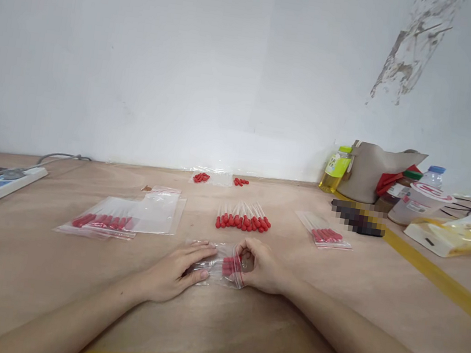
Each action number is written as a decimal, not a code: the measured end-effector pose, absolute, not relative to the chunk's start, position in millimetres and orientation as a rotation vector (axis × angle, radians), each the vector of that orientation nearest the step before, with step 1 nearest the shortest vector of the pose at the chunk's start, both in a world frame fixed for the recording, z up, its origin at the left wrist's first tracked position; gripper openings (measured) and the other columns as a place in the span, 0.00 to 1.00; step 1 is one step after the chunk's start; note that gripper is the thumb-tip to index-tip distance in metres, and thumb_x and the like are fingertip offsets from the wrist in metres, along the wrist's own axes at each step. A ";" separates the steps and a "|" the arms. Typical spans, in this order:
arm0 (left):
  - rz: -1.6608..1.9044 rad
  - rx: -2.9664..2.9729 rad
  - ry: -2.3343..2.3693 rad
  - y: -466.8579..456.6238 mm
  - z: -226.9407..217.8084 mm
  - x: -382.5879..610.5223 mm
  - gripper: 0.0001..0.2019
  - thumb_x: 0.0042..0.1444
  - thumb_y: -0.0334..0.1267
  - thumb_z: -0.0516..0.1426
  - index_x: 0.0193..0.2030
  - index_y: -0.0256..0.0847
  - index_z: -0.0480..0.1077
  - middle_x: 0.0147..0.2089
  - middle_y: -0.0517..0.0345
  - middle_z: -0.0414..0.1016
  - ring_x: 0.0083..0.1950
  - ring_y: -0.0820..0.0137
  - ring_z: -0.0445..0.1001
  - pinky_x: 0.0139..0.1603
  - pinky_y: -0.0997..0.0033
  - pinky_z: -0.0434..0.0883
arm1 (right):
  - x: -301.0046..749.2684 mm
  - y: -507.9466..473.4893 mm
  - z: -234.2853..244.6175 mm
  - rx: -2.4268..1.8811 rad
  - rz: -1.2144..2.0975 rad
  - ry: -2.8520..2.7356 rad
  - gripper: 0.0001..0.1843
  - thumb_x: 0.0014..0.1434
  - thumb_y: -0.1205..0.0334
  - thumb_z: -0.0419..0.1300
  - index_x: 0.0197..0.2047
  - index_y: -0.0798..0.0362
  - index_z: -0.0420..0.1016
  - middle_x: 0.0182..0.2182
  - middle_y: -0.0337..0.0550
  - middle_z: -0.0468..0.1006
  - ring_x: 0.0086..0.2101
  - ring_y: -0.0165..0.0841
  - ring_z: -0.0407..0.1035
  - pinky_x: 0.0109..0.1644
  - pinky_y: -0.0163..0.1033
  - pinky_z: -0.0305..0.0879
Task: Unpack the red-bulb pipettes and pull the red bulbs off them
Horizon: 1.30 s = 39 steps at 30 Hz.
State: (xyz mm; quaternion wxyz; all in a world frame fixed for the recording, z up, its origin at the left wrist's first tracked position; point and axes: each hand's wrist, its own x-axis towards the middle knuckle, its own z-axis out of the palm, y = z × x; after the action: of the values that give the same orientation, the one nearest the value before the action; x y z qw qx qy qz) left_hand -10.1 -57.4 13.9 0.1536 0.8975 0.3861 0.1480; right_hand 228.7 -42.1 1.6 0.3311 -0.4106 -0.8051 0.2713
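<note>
A clear zip bag (214,271) lies on the table in front of me, with several red-tipped sticks (229,266) inside. My left hand (183,268) rests on the bag's left end, its fingers stretched out and the thumb apart. At the right end, by the zip edge, my right hand (260,266) is curled, with thumb and forefinger pinching the bag. Its other fingertips are partly hidden. Just beyond the bag, a row of loose red-tipped sticks (243,220) lies with the red ends toward me.
Filled zip bags (102,219) and flat white bags (156,209) lie at left; another filled bag (328,233) lies at right. Red pieces (201,177) sit by the wall. A power strip (6,185) stands far left. Bottles (335,170), a cup (417,207) and a tissue pack (450,236) stand right.
</note>
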 end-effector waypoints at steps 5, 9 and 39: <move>0.263 2.628 1.114 -60.2 20.4 -9.0 0.23 0.61 0.48 0.43 0.63 0.51 0.49 0.65 0.58 0.50 0.65 0.64 0.48 0.64 0.54 0.49 | 228.7 -39.8 3.7 -1.048 0.992 -2.077 0.17 0.37 0.66 0.65 0.32 0.55 0.65 0.25 0.35 0.70 0.25 0.24 0.62 0.27 0.29 0.58; 0.232 2.656 1.106 -62.8 22.5 -9.7 0.24 0.61 0.48 0.43 0.64 0.53 0.46 0.66 0.60 0.46 0.66 0.63 0.45 0.64 0.53 0.48 | 238.2 -39.2 9.3 -1.038 1.029 -2.123 0.14 0.38 0.70 0.62 0.32 0.55 0.66 0.23 0.33 0.68 0.24 0.23 0.60 0.26 0.28 0.57; 0.286 2.677 1.104 -60.5 18.8 -14.2 0.25 0.59 0.50 0.47 0.63 0.52 0.49 0.66 0.57 0.47 0.66 0.60 0.46 0.62 0.52 0.50 | 267.3 -25.8 11.6 -1.039 1.301 -1.942 0.20 0.39 0.56 0.67 0.33 0.58 0.68 0.26 0.36 0.71 0.26 0.23 0.63 0.30 0.31 0.60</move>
State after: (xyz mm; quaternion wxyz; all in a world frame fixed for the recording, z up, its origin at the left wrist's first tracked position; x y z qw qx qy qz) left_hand -14.2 -60.5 18.8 0.1158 0.9138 0.3768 0.0976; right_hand 267.3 -25.8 11.6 0.2876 -0.3888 -0.7272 0.4871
